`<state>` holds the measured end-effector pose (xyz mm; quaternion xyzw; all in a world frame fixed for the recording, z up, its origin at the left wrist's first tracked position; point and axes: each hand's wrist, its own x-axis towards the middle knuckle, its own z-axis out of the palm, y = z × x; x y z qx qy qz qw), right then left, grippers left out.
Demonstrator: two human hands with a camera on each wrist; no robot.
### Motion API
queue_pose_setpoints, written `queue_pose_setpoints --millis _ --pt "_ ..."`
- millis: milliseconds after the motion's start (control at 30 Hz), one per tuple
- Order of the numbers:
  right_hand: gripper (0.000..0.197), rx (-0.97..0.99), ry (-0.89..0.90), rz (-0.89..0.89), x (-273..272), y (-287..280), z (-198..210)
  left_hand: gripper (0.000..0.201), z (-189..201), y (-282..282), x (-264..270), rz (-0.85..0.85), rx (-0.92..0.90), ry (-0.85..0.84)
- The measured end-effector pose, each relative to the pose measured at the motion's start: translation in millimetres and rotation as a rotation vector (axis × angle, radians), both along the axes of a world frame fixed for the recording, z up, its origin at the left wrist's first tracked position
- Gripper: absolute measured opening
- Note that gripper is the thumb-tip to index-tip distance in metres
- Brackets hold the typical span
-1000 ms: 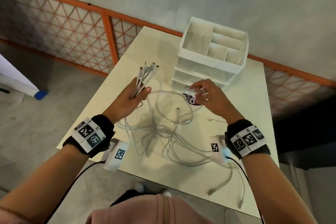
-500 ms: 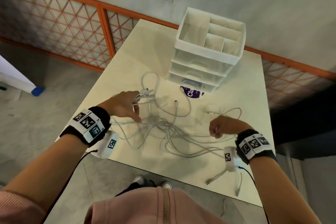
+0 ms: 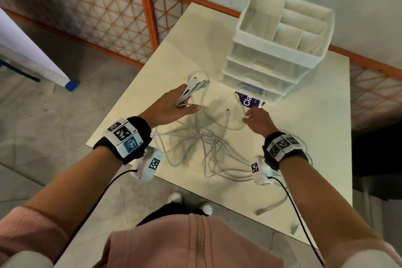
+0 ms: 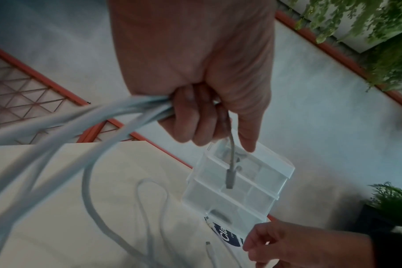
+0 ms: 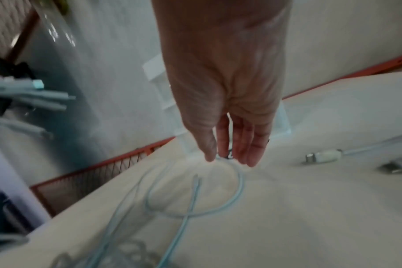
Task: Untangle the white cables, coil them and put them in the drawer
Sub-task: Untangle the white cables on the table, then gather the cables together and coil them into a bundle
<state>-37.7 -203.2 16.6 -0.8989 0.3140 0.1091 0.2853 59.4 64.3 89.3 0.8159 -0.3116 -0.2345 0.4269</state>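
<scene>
Your left hand is curled around a bundle of thin white charging cables, gripping them a little below their plug ends; those ends fan out past your fingers toward the translucent white plastic drawer unit, while the rest of each cable trails back under your wrist into the loose tangle of white cables spread across the pale cream tabletop. From the left wrist view you can see your fingers wrapped tightly around the bundle, with one grey-tipped cable end hanging free below them, in front of the drawer unit. Your right hand is low over the table just in front of the drawers, beside a purple label lying at the unit's base. In the right wrist view your right fingers point down, close together and nearly straight, with the thumb beside them, right at the top of a looped cable; the picture is blurred there, so the tips may be pinching that loop or only touching it, and I cannot tell which. A white plug with a metal tip lies on the table to the right of that hand, apart from it. The drawers in the unit appear pushed in.
</scene>
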Motion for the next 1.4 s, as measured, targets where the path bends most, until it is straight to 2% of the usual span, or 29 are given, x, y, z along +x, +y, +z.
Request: queue_pose_setpoints --millis 67,133,200,267,333,433,500,633,733,900,1067,1167,1233,1333,1400 --pt "0.053 -0.038 0.092 -0.010 4.1 8.8 -10.9 0.034 -1.6 -1.9 -2.8 0.005 -0.005 -0.041" --pt "0.057 -0.043 0.109 -0.048 4.4 17.0 -19.6 0.028 -4.8 -1.4 -5.0 0.019 0.008 -0.077" --pt "0.049 -0.015 0.038 -0.118 2.7 19.8 -26.7 0.024 -7.6 -0.1 -5.5 0.040 0.048 -0.111" --pt "0.041 0.030 0.029 -0.174 1.6 16.4 -31.7 0.031 -8.4 0.9 -5.2 0.071 0.068 -0.146" --pt "0.031 0.183 0.007 -0.214 1.9 12.7 -28.1 0.037 -6.2 0.3 -5.0 0.121 0.047 -0.154" --pt "0.017 0.462 -0.158 -0.188 3.8 19.0 4.6 0.036 -2.9 -5.7 -4.1 0.195 -0.055 -0.031" --pt "0.014 0.586 -0.276 -0.058 4.2 31.4 39.6 0.036 1.5 -14.0 -3.9 0.203 -0.152 0.113" --pt "0.010 0.675 -0.429 0.140 5.0 64.3 93.7 0.036 15.6 -32.8 -6.2 0.199 -0.322 0.354" --pt "0.011 0.587 -0.440 0.278 2.7 84.8 114.7 0.037 27.7 -46.0 -9.0 0.200 -0.409 0.393" --pt "0.008 0.125 -0.511 0.508 -7.2 93.9 117.9 0.030 42.7 -60.7 -14.8 0.189 -0.474 0.310" --pt "0.008 -0.032 -0.537 0.569 -19.3 90.7 121.8 0.023 42.5 -68.6 -21.4 0.114 -0.437 0.253" --pt "0.010 0.031 -0.526 0.512 -25.2 80.5 125.0 0.025 43.7 -73.6 -24.4 0.079 -0.431 0.182" --pt "0.019 0.151 -0.594 0.337 -29.0 72.3 128.7 0.028 44.2 -74.0 -27.3 0.030 -0.433 0.114" --pt "0.033 0.247 -0.745 0.009 -27.4 61.4 139.9 0.016 50.0 -75.6 -36.8 -0.058 -0.433 0.089" --pt "0.034 0.281 -0.762 -0.061 -21.7 59.1 147.4 0.017 52.6 -77.2 -45.5 -0.095 -0.433 0.087"
